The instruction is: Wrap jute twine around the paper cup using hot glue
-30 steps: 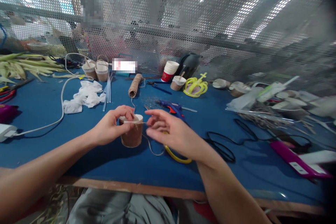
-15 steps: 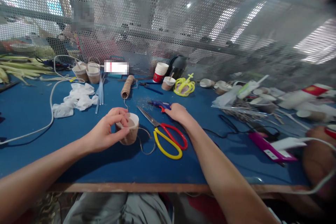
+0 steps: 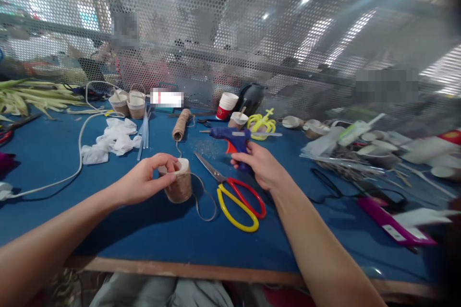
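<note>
My left hand grips the rim of a paper cup wrapped in brown twine, with fingers inside its mouth. The cup is slightly tilted over the blue table. From its side a loose loop of twine lies to the right, and a strand leads back to the twine roll. My right hand is closed round the handle of a blue glue gun with an orange trigger. Its nozzle points left, and a clear glue stick sticks out behind. Scissors with red and yellow handles lie between my hands.
White crumpled cloth and clear glue sticks lie left. Wrapped cups, a red-white cup stack and a yellow crown-shaped piece stand behind. A purple power strip and a cluttered pile are at right.
My right hand has lifted the glue gun off the table and holds it upright by the handle. My left hand stays on the cup. The whole view has shifted slightly.
</note>
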Action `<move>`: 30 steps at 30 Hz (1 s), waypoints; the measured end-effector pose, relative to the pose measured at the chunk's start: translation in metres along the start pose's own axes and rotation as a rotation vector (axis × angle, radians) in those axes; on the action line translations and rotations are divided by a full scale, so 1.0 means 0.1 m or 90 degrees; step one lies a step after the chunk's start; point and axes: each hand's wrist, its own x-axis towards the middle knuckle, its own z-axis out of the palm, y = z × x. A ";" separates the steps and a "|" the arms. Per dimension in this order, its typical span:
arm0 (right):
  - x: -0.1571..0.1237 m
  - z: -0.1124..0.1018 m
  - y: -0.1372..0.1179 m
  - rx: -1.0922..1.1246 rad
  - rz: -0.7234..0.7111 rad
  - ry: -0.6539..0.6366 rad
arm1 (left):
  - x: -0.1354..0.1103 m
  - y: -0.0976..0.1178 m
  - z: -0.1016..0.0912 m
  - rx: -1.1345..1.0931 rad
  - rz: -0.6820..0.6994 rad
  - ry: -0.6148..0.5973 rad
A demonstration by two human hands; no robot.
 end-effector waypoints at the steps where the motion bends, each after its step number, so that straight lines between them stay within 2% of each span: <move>1: -0.10 0.00 -0.05 0.031 -0.017 -0.019 | 0.00 -0.01 0.00 -0.027 -0.016 0.006; 4: -0.34 0.05 -0.13 0.194 -0.068 -0.138 | 0.02 -0.05 0.02 -0.107 -0.024 0.055; 7: -0.48 0.12 -0.15 0.239 -0.131 -0.137 | 0.01 -0.05 0.05 -0.128 0.020 0.097; 11: -0.58 0.17 -0.14 0.216 -0.184 -0.118 | 0.00 -0.01 0.06 -0.095 0.100 0.112; 14: -0.65 0.17 -0.15 0.188 -0.208 -0.094 | -0.01 -0.01 0.05 -0.078 0.126 0.137; 20: -0.70 0.22 -0.12 0.094 -0.210 -0.084 | 0.00 -0.04 0.04 -0.095 0.087 0.163; 25: -0.68 0.29 0.01 -0.032 -0.262 -0.028 | 0.00 -0.04 0.05 -0.109 0.053 0.179; 30: -0.70 0.30 0.01 -0.060 -0.307 -0.023 | -0.01 -0.06 0.06 -0.113 0.040 0.181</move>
